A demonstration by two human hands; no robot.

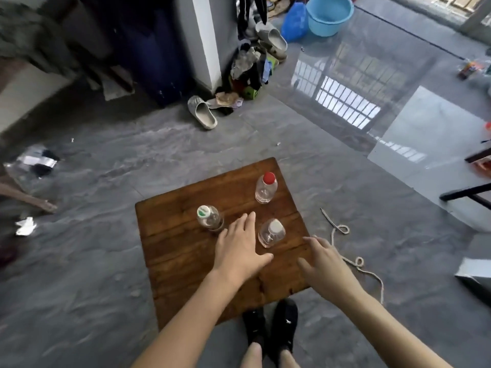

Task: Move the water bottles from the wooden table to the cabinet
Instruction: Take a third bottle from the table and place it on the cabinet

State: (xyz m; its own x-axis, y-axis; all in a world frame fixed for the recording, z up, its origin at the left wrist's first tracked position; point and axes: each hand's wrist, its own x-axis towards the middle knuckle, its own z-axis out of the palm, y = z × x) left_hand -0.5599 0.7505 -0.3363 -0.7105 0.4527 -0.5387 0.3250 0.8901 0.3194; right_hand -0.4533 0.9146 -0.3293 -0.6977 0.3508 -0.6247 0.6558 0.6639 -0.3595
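Note:
Three clear plastic water bottles stand upright on a low wooden table (186,261). The red-capped bottle (266,187) is at the far right. The green-and-white-capped bottle (210,217) is at the left. The white-capped bottle (271,232) is nearest me. My left hand (239,245) hovers over the table between the green-capped and white-capped bottles, fingers straight, holding nothing. My right hand (320,264) is over the table's right edge, just right of the white-capped bottle, fingers spread and empty. No cabinet is plainly in view.
A white rope (345,251) lies on the grey floor right of the table. My black shoes (271,328) stand at the table's near edge. Slippers (203,112) and clothes pile by a white pillar; a blue basin (329,14) sits far back. Dark furniture legs (467,192) at right.

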